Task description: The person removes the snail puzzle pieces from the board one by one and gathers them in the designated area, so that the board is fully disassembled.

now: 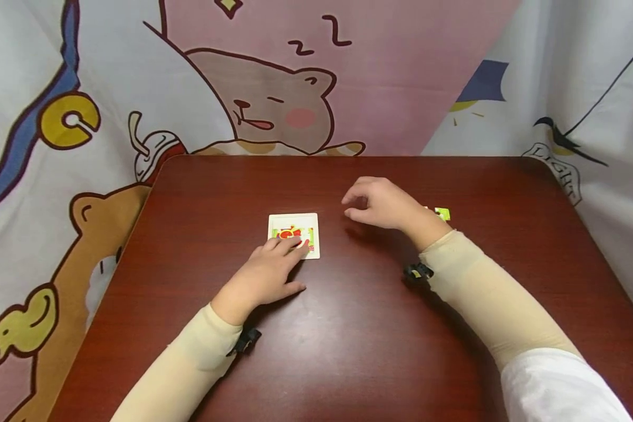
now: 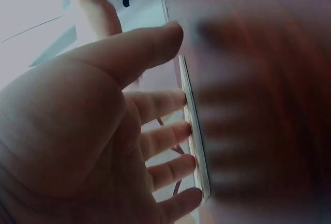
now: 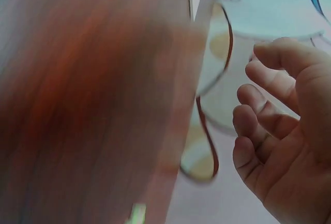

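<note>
A small square puzzle board [image 1: 319, 234] with a pale frame lies flat on the table, its inside partly filled with a red, green and white picture. My left hand [image 1: 266, 274] rests its straight fingertips on the near part of that picture, covering some of it. From the side, in the left wrist view, the fingertips meet the thin edge of the board [image 2: 192, 125], with the thumb apart. To the right, my right hand [image 1: 382, 203] hovers over the table, fingers loosely bent and holding nothing. Just past its wrist lies a green puzzle piece [image 1: 443, 213], partly hidden by the arm.
Both hands are above a dark red-brown wooden table [image 1: 327, 363]. Its far edge meets a hanging cloth [image 1: 390, 76] printed with cartoon bears. Small black wrist mounts [image 1: 418, 272] sit under both forearms.
</note>
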Motion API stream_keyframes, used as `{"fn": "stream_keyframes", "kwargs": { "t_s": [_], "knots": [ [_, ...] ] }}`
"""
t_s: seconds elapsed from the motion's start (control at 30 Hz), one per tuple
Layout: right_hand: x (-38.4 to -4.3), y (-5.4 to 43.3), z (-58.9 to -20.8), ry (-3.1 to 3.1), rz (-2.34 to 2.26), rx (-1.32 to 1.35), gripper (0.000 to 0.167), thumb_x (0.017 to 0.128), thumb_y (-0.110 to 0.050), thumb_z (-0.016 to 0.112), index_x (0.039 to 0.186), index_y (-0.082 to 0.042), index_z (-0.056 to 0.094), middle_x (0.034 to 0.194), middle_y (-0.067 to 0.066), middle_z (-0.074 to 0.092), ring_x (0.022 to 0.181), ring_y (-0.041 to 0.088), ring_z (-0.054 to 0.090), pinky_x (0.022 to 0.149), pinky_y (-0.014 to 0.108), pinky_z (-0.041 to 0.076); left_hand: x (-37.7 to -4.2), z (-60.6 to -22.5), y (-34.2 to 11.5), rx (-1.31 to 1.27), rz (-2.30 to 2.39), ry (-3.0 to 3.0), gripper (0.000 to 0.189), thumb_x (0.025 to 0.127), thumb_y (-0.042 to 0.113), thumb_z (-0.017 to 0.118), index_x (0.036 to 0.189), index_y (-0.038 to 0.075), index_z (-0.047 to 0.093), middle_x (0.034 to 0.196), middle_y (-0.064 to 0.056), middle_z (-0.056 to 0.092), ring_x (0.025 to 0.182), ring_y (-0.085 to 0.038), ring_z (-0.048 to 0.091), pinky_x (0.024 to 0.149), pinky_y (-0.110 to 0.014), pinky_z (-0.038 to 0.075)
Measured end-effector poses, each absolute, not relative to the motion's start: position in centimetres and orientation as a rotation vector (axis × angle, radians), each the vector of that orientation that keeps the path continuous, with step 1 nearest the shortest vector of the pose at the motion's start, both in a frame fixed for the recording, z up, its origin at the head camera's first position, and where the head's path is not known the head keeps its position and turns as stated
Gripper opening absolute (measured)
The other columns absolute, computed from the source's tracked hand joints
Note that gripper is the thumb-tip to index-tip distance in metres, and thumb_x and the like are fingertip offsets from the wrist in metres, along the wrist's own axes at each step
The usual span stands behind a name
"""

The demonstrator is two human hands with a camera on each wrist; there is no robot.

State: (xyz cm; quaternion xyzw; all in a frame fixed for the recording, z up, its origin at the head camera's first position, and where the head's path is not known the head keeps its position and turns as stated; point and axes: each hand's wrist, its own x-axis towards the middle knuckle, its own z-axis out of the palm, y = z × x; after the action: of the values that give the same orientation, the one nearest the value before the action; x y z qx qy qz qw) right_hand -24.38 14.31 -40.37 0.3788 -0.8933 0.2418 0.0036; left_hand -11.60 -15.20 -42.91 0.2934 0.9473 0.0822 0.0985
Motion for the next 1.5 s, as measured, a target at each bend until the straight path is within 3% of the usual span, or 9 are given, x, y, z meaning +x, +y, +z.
{"fn": "stream_keyframes", "kwargs": {
  "t_s": [0.27, 0.5, 0.87, 1.23, 1.5],
  "knots": [
    [-24.5, 6.3, -42.0, -2.885, 0.799, 1.338, 0.016, 0.092, -0.018, 0.079, 0.106, -0.011, 0.082, 0.103, 0.002, 0.072, 0.088, 0.019, 0.065, 0.083, 0.035, 0.054, -11.7, -43.0, -14.8, 0.837, 0.266, 2.784, 0.076, 0.097, 0.046, 0.077, 0.161, 0.015, 0.049, 0.165, -0.013, 0.042, 0.148, -0.044, 0.04, 0.112, -0.063, 0.042],
    [-24.3, 1.6, -43.6, -3.032, 0.745, 1.311, 0.014, 0.094, -0.024, 0.08, 0.105, -0.016, 0.082, 0.102, -0.002, 0.069, 0.096, 0.013, 0.064, 0.087, 0.03, 0.052, -11.6, -43.1, -15.1, 0.907, 0.255, 2.813, 0.072, 0.095, 0.043, 0.08, 0.155, 0.01, 0.055, 0.16, -0.014, 0.047, 0.145, -0.042, 0.043, 0.109, -0.06, 0.046],
    [-24.2, 0.9, -43.3, -3.126, 0.684, 1.166, 0.022, 0.088, -0.029, 0.086, 0.106, -0.018, 0.081, 0.1, -0.002, 0.065, 0.094, 0.014, 0.061, 0.083, 0.03, 0.051, -11.3, -43.3, -14.8, 0.967, 0.284, 2.848, 0.073, 0.093, 0.039, 0.082, 0.152, 0.006, 0.057, 0.157, -0.015, 0.052, 0.146, -0.044, 0.043, 0.115, -0.057, 0.041],
    [-23.9, 1.5, -42.6, -3.224, 0.658, 1.137, 0.017, 0.089, -0.021, 0.082, 0.105, -0.016, 0.081, 0.1, -0.001, 0.07, 0.094, 0.016, 0.063, 0.085, 0.031, 0.052, -11.3, -43.7, -13.1, 0.939, 0.247, 2.841, 0.071, 0.094, 0.039, 0.08, 0.152, 0.006, 0.056, 0.156, -0.014, 0.052, 0.145, -0.044, 0.042, 0.112, -0.056, 0.044],
    [-24.2, 2.8, -42.0, -3.297, 0.719, 1.085, 0.019, 0.085, -0.015, 0.082, 0.104, -0.015, 0.08, 0.096, -0.001, 0.071, 0.091, 0.018, 0.062, 0.083, 0.032, 0.051, -11.4, -43.7, -11.8, 0.983, 0.247, 2.851, 0.07, 0.093, 0.037, 0.081, 0.152, 0.007, 0.057, 0.155, -0.013, 0.053, 0.147, -0.043, 0.041, 0.118, -0.053, 0.039]
  ]
}}
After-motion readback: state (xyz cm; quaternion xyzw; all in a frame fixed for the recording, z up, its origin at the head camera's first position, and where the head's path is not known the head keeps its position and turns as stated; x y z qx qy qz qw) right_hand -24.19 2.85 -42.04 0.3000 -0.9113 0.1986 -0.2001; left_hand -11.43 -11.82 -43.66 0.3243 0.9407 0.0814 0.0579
